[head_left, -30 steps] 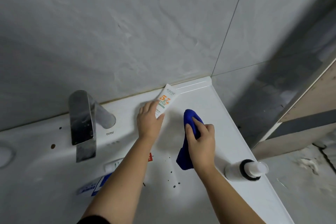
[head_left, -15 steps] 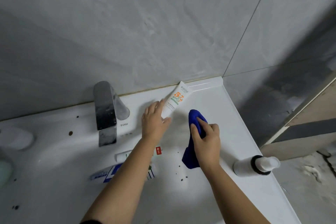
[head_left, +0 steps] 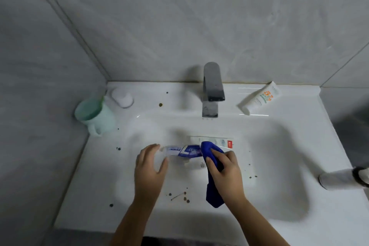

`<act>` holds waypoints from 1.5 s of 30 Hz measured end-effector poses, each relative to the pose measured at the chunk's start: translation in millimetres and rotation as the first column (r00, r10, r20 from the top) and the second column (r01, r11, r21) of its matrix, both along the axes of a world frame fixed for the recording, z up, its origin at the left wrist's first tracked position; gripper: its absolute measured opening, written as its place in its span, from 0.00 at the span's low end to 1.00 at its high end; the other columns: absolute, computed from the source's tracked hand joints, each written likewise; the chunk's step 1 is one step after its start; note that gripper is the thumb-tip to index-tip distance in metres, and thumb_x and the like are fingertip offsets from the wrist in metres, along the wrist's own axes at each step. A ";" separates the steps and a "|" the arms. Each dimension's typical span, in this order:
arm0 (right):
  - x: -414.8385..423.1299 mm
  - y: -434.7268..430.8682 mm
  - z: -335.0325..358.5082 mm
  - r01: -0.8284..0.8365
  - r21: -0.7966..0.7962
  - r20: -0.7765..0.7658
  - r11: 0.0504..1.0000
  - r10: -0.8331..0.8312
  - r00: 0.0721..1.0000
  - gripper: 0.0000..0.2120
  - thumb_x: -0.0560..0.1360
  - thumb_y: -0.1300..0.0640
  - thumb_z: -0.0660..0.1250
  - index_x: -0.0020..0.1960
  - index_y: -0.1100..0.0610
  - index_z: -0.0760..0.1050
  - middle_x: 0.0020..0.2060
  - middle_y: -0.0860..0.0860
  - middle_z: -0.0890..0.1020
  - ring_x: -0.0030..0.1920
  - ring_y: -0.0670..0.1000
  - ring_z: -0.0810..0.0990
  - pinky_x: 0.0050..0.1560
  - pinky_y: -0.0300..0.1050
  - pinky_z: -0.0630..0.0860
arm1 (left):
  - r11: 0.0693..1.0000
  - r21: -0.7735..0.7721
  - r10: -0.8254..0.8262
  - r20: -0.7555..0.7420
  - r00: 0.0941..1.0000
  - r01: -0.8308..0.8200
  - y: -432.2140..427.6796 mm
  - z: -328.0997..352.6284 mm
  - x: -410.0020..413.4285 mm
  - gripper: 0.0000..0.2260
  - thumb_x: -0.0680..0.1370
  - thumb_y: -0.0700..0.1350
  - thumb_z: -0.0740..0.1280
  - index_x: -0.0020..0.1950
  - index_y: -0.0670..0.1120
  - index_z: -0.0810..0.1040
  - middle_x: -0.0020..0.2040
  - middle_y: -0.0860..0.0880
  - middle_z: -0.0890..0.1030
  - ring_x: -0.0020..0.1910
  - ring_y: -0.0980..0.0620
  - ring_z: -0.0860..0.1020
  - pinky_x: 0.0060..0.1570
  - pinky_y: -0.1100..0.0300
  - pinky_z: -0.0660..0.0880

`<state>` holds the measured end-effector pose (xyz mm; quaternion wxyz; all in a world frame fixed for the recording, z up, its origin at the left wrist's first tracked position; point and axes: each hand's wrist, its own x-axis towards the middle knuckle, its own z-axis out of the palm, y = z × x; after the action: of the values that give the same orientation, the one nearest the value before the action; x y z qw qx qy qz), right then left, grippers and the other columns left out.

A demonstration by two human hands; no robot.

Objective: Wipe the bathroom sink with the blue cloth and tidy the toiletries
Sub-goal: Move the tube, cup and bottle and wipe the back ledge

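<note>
The right hand (head_left: 224,171) clutches the blue cloth (head_left: 214,195) (over the sink (head_left: 279,156)), left hand (head_left: 149,168) with grip spread beside a tube (head_left: 176,150).

Only one print can be partly read: on the white tube (head_left: 259,99), lying at 2 o'clock from the faucet (head_left: 212,88), there are two big orange digits; the first looks like 5, the second is not clear. The small lines under them are too blurred. The blue and white tube (head_left: 179,151) in the basin carries print, and the flat white tube (head_left: 211,140) at its 1 o'clock has a red patch, both unreadable
</note>
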<state>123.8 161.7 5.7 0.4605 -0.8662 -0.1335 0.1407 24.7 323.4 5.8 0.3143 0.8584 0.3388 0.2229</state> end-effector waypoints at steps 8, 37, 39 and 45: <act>-30.0 99.8 18.0 -0.187 0.015 0.101 0.982 0.184 0.978 0.14 0.74 0.55 0.66 0.60 0.54 0.76 0.44 0.48 0.70 0.41 0.42 0.72 0.40 0.27 0.65 | 0.904 -0.015 0.428 0.079 0.900 -0.428 107.8 16.1 -49.8 0.20 0.72 0.41 0.72 0.62 0.38 0.74 0.60 0.38 0.75 0.58 0.38 0.74 0.55 0.52 0.70; -40.3 17.9 47.3 0.078 0.055 0.153 0.995 -0.086 0.984 0.13 0.74 0.58 0.67 0.58 0.55 0.77 0.42 0.43 0.71 0.42 0.40 0.74 0.41 0.26 0.67 | 0.972 -0.211 0.133 0.116 0.984 -0.106 56.4 99.5 -65.8 0.08 0.69 0.46 0.73 0.41 0.58 0.78 0.37 0.60 0.80 0.38 0.61 0.78 0.39 0.70 0.70; -34.5 -3.3 51.6 0.122 0.047 0.166 0.991 -0.128 0.978 0.13 0.74 0.57 0.68 0.58 0.55 0.77 0.42 0.43 0.70 0.41 0.40 0.74 0.39 0.24 0.66 | 0.977 -0.213 0.053 0.137 0.989 -0.022 33.5 110.4 -56.0 0.08 0.69 0.46 0.73 0.40 0.59 0.77 0.37 0.60 0.81 0.40 0.63 0.78 0.40 0.70 0.70; -11.2 -66.7 53.1 0.300 0.071 0.123 0.951 -0.306 0.944 0.13 0.74 0.57 0.67 0.58 0.55 0.77 0.45 0.50 0.71 0.42 0.41 0.74 0.41 0.35 0.66 | 0.946 -0.229 -0.192 0.181 0.965 0.231 -35.9 123.7 -2.4 0.08 0.69 0.44 0.74 0.41 0.56 0.78 0.37 0.58 0.81 0.37 0.63 0.79 0.37 0.72 0.71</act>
<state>112.6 95.0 58.7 0.4887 -0.8718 -0.0327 0.0068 22.4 287.5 129.5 0.4667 0.8236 0.2441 0.2104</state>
